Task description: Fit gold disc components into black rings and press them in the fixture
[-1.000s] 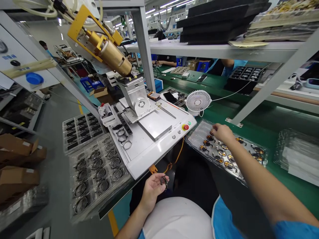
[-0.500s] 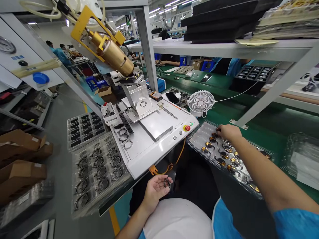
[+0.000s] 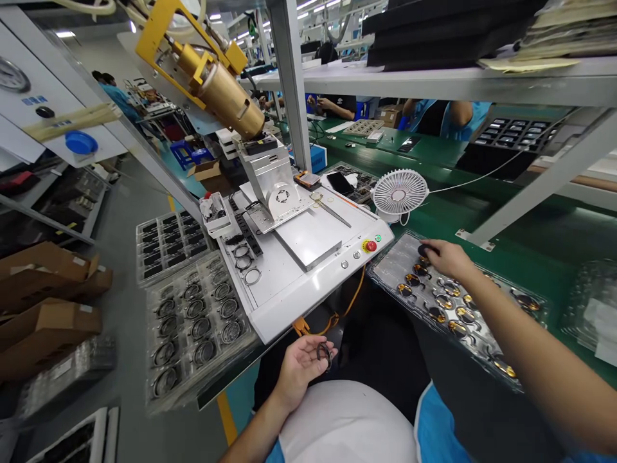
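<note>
Low in the middle, my left hand (image 3: 303, 368) holds a dark ring (image 3: 324, 352) between thumb and fingers, above my lap. On the right, my right hand (image 3: 448, 258) pinches a dark round part (image 3: 426, 249) over the far edge of a clear tray (image 3: 393, 256). Several round parts with amber faces and dark tails lie in that tray, such as one amber part (image 3: 457, 329). Left of the machine, another clear tray (image 3: 186, 384) holds several dark rings in its pockets.
A white machine base (image 3: 289, 299) with a red button (image 3: 370, 246) stands ahead, under a gold cylinder (image 3: 231, 106). A white fan (image 3: 399, 193) is behind the right tray. A slanted metal post (image 3: 525, 177) rises beyond it. Co-workers sit across the green table.
My right hand has lifted slightly with the dark round part, now visible at its fingertips. My left hand keeps hold of the ring. The whole view has shifted a little.
</note>
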Tool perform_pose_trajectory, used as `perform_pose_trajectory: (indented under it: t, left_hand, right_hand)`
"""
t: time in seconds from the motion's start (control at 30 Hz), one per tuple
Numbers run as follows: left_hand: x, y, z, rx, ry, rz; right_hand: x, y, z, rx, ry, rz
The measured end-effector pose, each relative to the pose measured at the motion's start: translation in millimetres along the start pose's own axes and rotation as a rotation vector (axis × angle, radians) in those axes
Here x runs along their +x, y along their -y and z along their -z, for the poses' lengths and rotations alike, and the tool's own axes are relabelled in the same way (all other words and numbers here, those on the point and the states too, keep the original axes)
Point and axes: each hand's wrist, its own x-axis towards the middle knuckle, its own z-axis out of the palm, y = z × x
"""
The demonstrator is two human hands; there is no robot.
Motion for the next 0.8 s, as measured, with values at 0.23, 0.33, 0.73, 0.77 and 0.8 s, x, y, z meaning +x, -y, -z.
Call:
perform_pose_trajectory:
  t: [0.23,0.33,0.73,0.77,0.8]
  left_hand:
    - [21.0,-24.8,-25.3,0.029,0.291,0.042]
    - [29.0,-36.5,-33.9,0.048,0.388,0.069]
    - [13.5,-30.7,-27.0,0.132,0.334,-0.011]
    - [12.1,-30.6,-27.2,0.132,0.328,-0.024]
    - [10.7,-30.8,-27.2,0.131,0.323,-0.035]
  right_hand:
    - [-112.4,106.8,-13.0,0.829,0.126,0.424]
    - [-141.4,140.4,-14.9,0.921,0.182,0.448]
    - [-151.5,169.8,-14.4,0.856,0.072,0.511]
    - [-151.4,171.8,-15.4,0.872,0.056,0.495]
    - [-151.5,173.5,-16.6,0.893,0.041,0.482]
